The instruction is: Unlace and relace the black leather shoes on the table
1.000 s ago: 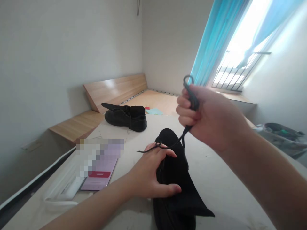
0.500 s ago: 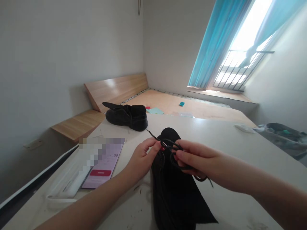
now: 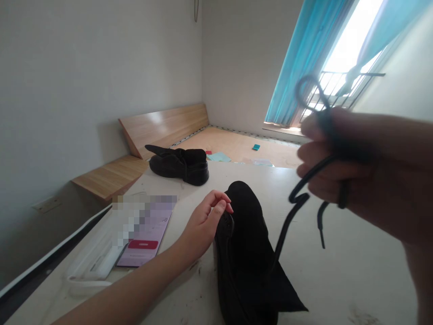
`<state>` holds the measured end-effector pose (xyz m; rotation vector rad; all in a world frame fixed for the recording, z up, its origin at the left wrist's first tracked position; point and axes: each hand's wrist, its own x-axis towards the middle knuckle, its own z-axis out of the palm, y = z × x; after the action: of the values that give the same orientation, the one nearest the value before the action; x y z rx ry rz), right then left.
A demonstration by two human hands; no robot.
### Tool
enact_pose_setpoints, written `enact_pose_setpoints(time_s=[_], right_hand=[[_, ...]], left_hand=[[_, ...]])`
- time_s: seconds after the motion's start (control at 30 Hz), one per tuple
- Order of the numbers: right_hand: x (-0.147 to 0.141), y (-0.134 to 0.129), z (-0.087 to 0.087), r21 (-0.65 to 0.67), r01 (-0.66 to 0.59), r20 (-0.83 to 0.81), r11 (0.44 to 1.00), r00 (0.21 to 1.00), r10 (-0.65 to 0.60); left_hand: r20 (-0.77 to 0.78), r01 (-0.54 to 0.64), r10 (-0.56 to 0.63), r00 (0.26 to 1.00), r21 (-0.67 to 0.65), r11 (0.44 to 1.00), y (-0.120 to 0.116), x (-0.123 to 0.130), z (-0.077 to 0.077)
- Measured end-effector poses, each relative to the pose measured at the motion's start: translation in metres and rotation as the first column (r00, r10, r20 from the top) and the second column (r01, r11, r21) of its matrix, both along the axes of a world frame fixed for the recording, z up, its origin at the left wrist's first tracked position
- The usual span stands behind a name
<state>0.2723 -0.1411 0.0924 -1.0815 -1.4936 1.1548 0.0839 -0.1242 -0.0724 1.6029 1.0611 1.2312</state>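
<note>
Left hand at the shoe's edge, right fist high with the lace

At the far left of the table [image 3: 338, 280] lies a phone [image 3: 144, 255], near the left forearm; a stray elbow could nudge it, so the left arm does best to stay lifted just clear. Beyond it, well apart from the hands, sits the far shoe [image 3: 165, 167].

The left hand [image 3: 204, 223] is half curled, thumb and fingertips close together at the left edge of the near shoe [image 3: 248, 253], by its eyelets. No lace shows in it, and whether it pinches the edge or only rests there cannot be told. A firm hold there would steady the shoe against a pull from the other side.

The near shoe stands on the table in front of the person, a black flap sticking out at its near right. Black on black makes the lace hard to follow there, and where its lower end meets the shoe is unclear.

To the right, the right hand [image 3: 368, 176] is closed in a fist around a bunch of the lace [image 3: 287, 223], a loop standing above the fingers and a loose tip hanging below. The strand down to the shoe is kinked and slack. A smooth, even pull would likely straighten it; letting the bunch out gradually should guard against a knot.
</note>
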Motion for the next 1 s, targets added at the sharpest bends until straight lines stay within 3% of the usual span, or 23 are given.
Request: enact_pose_setpoints(time_s=[0.07,0.17,0.23,0.3,0.37,0.43,0.5,0.57,0.67,0.8,0.83,0.9,0.93,1.0], right_hand=[[-0.011,0.005,-0.016,0.049,0.012,0.158,0.999,0.987,-0.02],[-0.027,0.017,-0.042,0.187,0.025,0.456,0.982,0.883,-0.109],[-0.035,0.023,-0.056,0.232,-0.018,0.523,0.973,0.845,-0.109],[-0.041,0.026,-0.065,0.091,-0.042,0.456,0.995,0.89,-0.005],[-0.044,0.023,-0.071,-0.158,-0.042,0.211,0.987,0.975,0.076],[-0.045,0.015,-0.077,-0.347,-0.075,-0.087,0.935,0.995,0.048],[-0.042,0.006,-0.083,-0.442,-0.109,-0.264,0.89,0.964,-0.013],[-0.032,-0.004,-0.09,-0.503,-0.146,-0.328,0.852,0.944,-0.031],[-0.01,-0.019,-0.097,-0.507,-0.171,-0.365,0.845,0.93,-0.03],[0.014,-0.038,-0.089,-0.542,-0.239,-0.155,0.806,0.971,0.184],[0.018,-0.04,-0.085,-0.514,-0.228,-0.051,0.827,0.971,0.236],[0.025,-0.043,-0.082,-0.318,-0.155,0.188,0.935,0.957,0.222],[0.028,-0.045,-0.083,-0.162,-0.104,0.298,0.981,0.943,0.149],[0.036,-0.049,-0.094,0.129,-0.055,0.461,0.99,0.887,-0.01]], left_hand=[[-0.01,-0.001,0.001,1.0,0.003,1.0,-0.001,-0.001,0.002],[-0.047,0.003,0.0,0.999,0.052,0.999,-0.001,-0.002,0.003],[-0.101,0.011,-0.002,0.995,0.09,0.996,0.0,-0.003,0.002],[-0.16,0.015,0.004,0.987,0.119,0.993,0.0,-0.003,0.001],[-0.179,0.017,0.007,0.984,0.128,0.992,0.0,-0.003,0.002],[-0.16,0.022,-0.003,0.987,0.114,0.993,-0.001,-0.003,0.002],[-0.144,0.024,-0.009,0.989,0.107,0.994,0.0,-0.003,0.003],[-0.148,0.027,-0.01,0.989,0.117,0.993,0.0,-0.004,0.002],[-0.164,0.023,-0.002,0.987,0.129,0.991,-0.001,-0.004,0.0],[-0.189,0.002,0.031,0.981,0.172,0.985,-0.002,-0.003,-0.002],[-0.185,-0.004,0.041,0.982,0.194,0.981,-0.003,-0.002,-0.002],[-0.187,0.007,0.04,0.981,0.246,0.969,-0.004,-0.002,-0.002],[-0.203,0.024,0.033,0.979,0.274,0.961,-0.004,-0.001,-0.001],[-0.265,0.072,0.015,0.964,0.316,0.946,-0.005,-0.001,0.0]])
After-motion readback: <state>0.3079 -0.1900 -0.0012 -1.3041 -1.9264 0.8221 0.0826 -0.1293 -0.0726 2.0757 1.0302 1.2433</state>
